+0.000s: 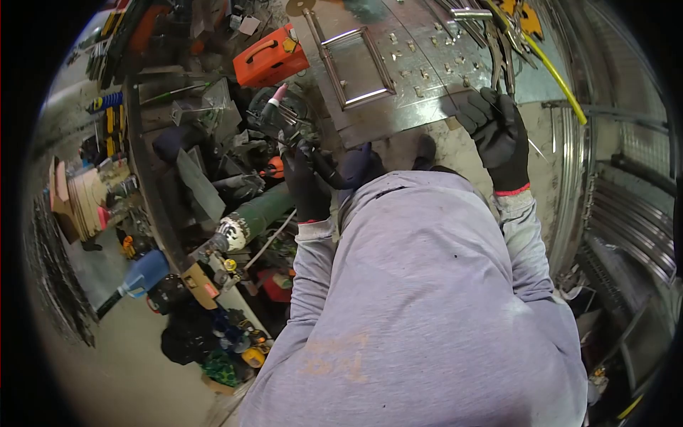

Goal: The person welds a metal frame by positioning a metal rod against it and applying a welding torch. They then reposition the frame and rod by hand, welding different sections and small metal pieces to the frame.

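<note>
My left hand [307,181], in a black glove with a red cuff edge, is closed around a welding torch [274,103] with a pink nozzle pointing up and away from me. My right hand [498,135], gloved the same way, is beside the near right edge of the metal table [427,107]. Its fingers are bent together, and a thin wire-like rod [537,149] sticks out past the glove. Just beyond that hand lie locking pliers or clamps [501,60]. A rectangular metal frame [390,75] lies on the table, left of several small metal pieces [420,91].
An orange box with a handle [272,57] stands left of the table. A green gas cylinder [260,213] lies near my left forearm among cluttered tools. A yellow bar [558,80] crosses the table's right side. Long metal profiles [633,228] are stacked at right. A blue jug [146,272] is at lower left.
</note>
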### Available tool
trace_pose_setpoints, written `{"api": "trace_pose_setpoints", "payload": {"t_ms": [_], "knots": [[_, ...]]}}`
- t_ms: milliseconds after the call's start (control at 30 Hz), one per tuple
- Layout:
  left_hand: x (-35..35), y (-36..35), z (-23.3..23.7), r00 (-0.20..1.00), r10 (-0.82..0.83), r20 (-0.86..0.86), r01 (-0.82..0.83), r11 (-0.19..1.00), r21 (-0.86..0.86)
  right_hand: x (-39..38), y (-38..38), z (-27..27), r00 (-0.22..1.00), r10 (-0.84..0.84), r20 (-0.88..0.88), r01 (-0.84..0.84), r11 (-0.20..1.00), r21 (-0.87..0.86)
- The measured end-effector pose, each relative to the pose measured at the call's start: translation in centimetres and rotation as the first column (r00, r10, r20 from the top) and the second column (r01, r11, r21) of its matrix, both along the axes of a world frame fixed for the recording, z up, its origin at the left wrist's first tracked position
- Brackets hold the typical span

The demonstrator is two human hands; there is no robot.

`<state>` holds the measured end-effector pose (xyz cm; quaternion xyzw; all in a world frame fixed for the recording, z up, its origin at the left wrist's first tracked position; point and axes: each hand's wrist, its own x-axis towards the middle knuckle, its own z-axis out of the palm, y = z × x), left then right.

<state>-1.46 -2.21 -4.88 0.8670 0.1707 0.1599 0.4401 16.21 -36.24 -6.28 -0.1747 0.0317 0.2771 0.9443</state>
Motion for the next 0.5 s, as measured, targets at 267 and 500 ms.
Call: {"api": "trace_pose_setpoints", "payload": {"t_ms": [267,500], "knots": [[2.0,0.0,-0.4,0.976,0.216,0.008,-0.172,0.798,-0.577,-0.3,1.3,-2.8,0.991,0.135,-0.012,-0.133,0.988,0.073],[2.1,2.0,2.3,0.986,0.16,-0.043,-0.146,0.721,-0.677,-1.2,1.0,-2.5,0.99,0.124,-0.064,-0.132,0.98,-0.151]]}}
